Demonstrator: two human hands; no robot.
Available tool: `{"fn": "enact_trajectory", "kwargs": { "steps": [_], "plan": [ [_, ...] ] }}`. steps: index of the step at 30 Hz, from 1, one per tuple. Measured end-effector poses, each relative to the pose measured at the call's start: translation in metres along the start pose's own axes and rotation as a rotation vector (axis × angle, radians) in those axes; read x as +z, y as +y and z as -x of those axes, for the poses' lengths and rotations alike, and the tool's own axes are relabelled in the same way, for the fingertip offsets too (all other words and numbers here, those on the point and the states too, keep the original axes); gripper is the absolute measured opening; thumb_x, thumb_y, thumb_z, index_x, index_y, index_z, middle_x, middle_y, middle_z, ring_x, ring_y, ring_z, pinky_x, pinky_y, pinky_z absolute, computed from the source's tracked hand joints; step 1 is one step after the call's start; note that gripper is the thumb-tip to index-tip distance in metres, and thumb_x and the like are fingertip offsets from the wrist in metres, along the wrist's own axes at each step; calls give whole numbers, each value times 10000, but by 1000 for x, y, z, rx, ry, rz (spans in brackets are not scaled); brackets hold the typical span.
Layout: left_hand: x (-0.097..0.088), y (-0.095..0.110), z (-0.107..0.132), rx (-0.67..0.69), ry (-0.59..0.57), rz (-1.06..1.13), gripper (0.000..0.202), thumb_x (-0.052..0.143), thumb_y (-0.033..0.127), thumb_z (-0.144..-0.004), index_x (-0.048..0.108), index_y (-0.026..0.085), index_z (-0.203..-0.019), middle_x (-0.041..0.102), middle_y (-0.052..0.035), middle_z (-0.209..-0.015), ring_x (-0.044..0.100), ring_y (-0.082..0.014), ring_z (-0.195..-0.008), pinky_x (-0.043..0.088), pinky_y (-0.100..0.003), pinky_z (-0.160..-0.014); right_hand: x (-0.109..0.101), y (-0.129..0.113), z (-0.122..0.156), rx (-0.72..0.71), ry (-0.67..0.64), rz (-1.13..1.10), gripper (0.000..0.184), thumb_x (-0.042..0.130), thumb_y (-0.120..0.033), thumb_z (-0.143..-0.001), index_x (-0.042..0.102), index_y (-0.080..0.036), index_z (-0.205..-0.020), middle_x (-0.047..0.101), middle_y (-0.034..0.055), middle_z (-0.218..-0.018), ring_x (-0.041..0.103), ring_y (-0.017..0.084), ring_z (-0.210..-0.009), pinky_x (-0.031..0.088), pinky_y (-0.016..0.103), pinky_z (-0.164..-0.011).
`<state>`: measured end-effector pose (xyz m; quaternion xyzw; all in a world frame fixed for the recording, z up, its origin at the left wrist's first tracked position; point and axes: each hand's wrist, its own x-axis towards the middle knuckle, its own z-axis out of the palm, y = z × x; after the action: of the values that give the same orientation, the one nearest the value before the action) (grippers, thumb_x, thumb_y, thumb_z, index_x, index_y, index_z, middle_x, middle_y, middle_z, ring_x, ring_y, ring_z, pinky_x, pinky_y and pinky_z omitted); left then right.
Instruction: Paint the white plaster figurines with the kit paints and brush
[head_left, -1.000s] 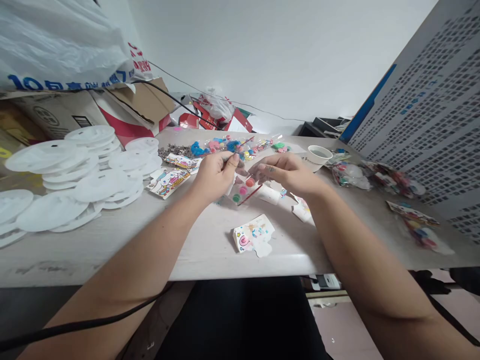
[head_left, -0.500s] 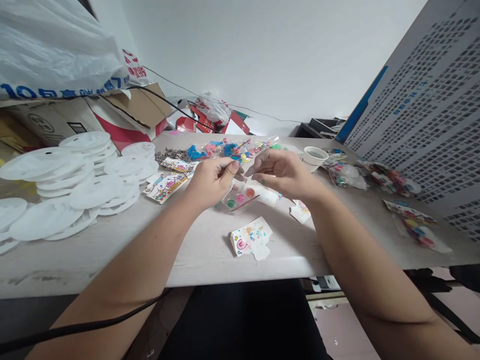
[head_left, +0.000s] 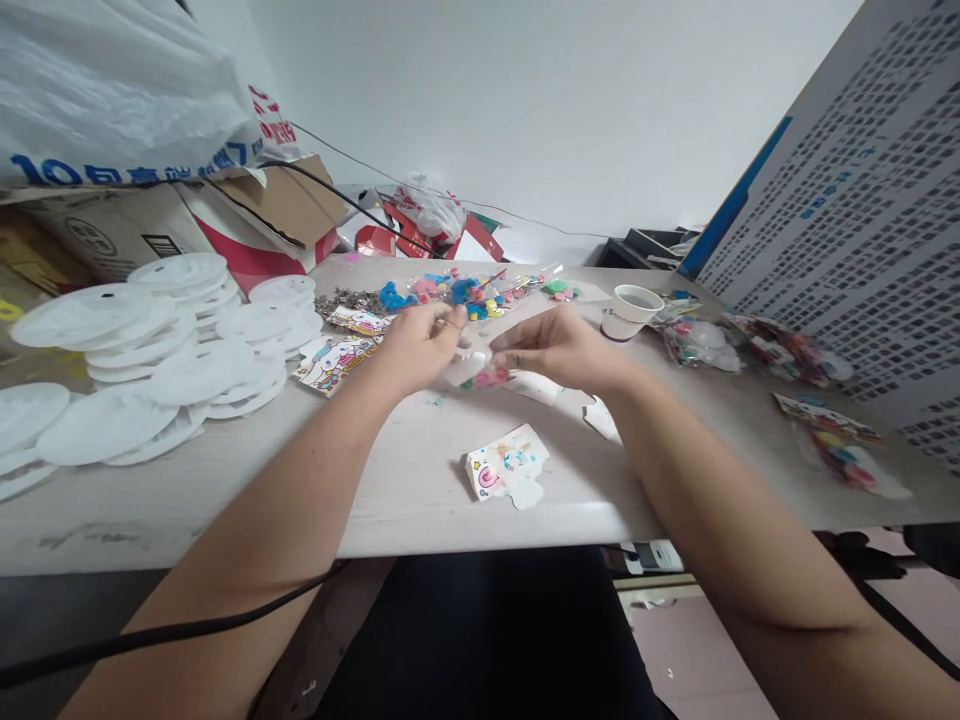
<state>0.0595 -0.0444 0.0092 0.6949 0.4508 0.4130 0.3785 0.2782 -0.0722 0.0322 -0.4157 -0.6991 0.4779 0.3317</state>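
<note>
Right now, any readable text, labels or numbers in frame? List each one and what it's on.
"10", in blue, followed by characters too blurred to read, then "7": on the white plastic bag top left.
Red print on the same bag's right edge: unreadable.
Round logo and label on the cardboard box: too blurred.
Blue marks on the perforated panel: too small.
Cartoon cards: pictures only, no legible words.

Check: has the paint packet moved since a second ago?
Yes. The paint packet, pinched between the left hand and right hand, has tipped from hanging nearly upright to lying flatter, and now sits farther above the card.
</note>
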Motion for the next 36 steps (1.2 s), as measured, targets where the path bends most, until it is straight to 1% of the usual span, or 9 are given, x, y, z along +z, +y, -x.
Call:
{"fn": "enact_trajectory", "kwargs": {
  "steps": [5, 9, 13, 16, 22, 25, 29, 33, 36],
  "plan": [
    [-8, 7, 2, -384, -142, 322, 550, 381, 714, -898, 585, 207, -841, 726, -121, -712, 705, -224, -639, 566, -345, -604, -6, 7, -8, -70, 245, -419, 273, 902, -290, -621, 767, -142, -807, 759, 54, -762, 708, 149, -679, 616, 316, -751],
    [-4, 12, 6, -114, -28, 195, 453, 519, 644, -873, 581, 201, -803, 671, -64, -655, 603, -167, -572, 482, -296, -562, -8, 11, -10, -31, 222, -587, 164, 851, -202, -685, 737, -133, -782, 736, 46, -728, 705, 130, -698, 613, 254, -770],
    [-6, 8, 5, 157, 77, -153, 410, 566, 531, -880, 531, 200, -640, 501, 15, -544, 411, -110, -492, 296, -260, -483, -4, 12, -11, 233, 98, -680, 48, 641, -141, -869, 678, -125, -843, 729, 79, -779, 717, 145, -725, 631, 278, -761],
    [-7, 9, 5, 204, 110, -264, 368, 541, 447, -895, 515, 205, -620, 413, 35, -526, 345, -106, -488, 256, -269, -487, -1, 11, -12, 388, 38, -730, 137, 486, -153, -944, 605, -149, -876, 688, 74, -733, 726, 179, -746, 644, 324, -747],
    [-4, 22, 13, 326, 145, -259, 345, 571, 416, -885, 508, 208, -618, 397, 33, -534, 346, -111, -509, 270, -289, -503, -3, 8, -14, 475, -19, -830, 272, 386, -367, -995, 564, -166, -949, 631, 47, -669, 706, 191, -676, 647, 316, -639],
    [-5, 28, 13, 432, 263, -245, 345, 587, 351, -873, 483, 207, -578, 396, 30, -526, 346, -111, -513, 272, -292, -507, -4, 8, -15, 528, -23, -866, 296, 337, -364, -1009, 533, -142, -1003, 649, 61, -707, 701, 180, -635, 635, 288, -581],
    [-2, 33, 9, 462, 354, -97, 364, 603, 279, -842, 420, 204, -537, 325, 37, -499, 297, -104, -483, 231, -297, -468, 4, 10, -19, 557, -34, -897, 257, 387, -373, -1003, 483, -140, -1050, 683, 100, -819, 726, 183, -695, 625, 248, -559],
    [4, 33, 6, 476, 279, -76, 358, 582, 278, -861, 418, 202, -552, 308, 38, -510, 284, -102, -489, 226, -296, -467, 17, 10, -21, 603, 52, -920, 287, 448, -421, -977, 514, -142, -959, 622, 51, -689, 662, 136, -569, 592, 202, -504],
    [8, 32, 7, 521, 374, -84, 347, 575, 253, -860, 418, 203, -555, 318, 38, -514, 299, -102, -497, 234, -299, -479, 23, 10, -22, 674, 105, -890, 286, 443, -418, -982, 514, -164, -871, 579, 18, -628, 613, 108, -506, 516, 156, -400]
  ]
}}
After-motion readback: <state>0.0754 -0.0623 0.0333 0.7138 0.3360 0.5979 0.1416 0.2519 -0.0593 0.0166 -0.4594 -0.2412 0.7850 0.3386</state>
